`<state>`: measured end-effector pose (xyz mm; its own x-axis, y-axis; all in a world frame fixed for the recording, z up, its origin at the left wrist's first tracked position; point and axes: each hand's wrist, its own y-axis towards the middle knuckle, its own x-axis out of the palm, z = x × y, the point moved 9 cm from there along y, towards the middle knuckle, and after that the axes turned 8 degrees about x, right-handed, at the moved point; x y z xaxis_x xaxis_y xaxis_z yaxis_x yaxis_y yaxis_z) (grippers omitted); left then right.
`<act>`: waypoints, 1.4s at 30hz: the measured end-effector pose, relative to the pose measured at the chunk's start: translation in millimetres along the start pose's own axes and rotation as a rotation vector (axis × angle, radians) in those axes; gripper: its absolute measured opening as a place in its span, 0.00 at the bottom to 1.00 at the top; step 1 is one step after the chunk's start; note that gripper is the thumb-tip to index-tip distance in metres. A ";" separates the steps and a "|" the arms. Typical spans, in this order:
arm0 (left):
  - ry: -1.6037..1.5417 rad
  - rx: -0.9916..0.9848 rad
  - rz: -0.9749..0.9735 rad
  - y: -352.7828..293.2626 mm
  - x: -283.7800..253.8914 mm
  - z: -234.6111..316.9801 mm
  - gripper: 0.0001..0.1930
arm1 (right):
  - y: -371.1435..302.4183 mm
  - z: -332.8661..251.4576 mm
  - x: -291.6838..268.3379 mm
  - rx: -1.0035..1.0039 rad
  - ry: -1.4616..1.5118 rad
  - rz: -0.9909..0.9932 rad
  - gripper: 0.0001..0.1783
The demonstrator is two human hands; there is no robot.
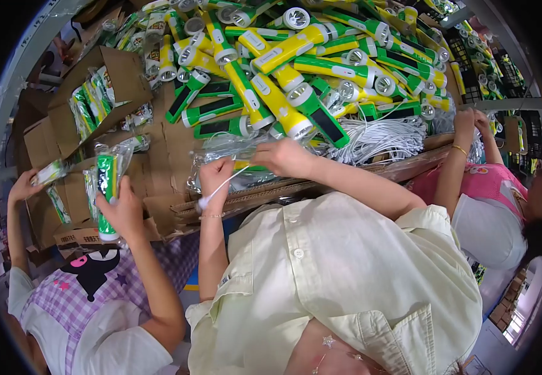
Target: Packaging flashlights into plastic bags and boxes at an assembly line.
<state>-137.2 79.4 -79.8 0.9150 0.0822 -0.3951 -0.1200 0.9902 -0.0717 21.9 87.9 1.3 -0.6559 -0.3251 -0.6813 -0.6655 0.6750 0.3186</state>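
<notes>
My left hand (216,180) is closed, its fingertips pinched at the edge of a clear plastic bag (221,145) over the carton's near edge. Just right of it, my right hand (285,157) pinches a white cable (224,183), which hangs down-left across my left wrist and ends in a white plug. A yellow and green piece (241,165), seemingly part of a flashlight, shows between the two hands. Beyond them lies a big heap of yellow and green flashlights (277,103). A bundle of white cables (377,139) sits right of my right hand.
At left, a co-worker's hand (124,209) holds a bagged green flashlight (106,187) beside an open cardboard box (121,69) of bagged flashlights. Another person's hands (471,122) are at the right edge. The carton's cardboard edge (252,197) runs along my front.
</notes>
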 end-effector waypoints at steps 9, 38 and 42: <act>0.266 0.089 -0.042 -3.5 -3.2 35.8 0.11 | -13.9 16.3 66.5 0.123 -1.159 -0.618 0.03; -0.417 -0.147 -0.315 3.9 4.3 -25.7 0.09 | 8.1 -2.2 12.5 0.236 -0.760 -0.596 0.05; -0.212 -0.205 -0.260 14.7 5.3 -23.6 0.08 | 40.0 -16.8 -8.4 0.213 -0.289 0.093 0.11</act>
<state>-143.2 91.7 -104.6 0.9817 -0.1259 -0.1427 0.0718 0.9396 -0.3346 -5.1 106.4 30.9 -0.5619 -0.0759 -0.8237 -0.4991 0.8252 0.2644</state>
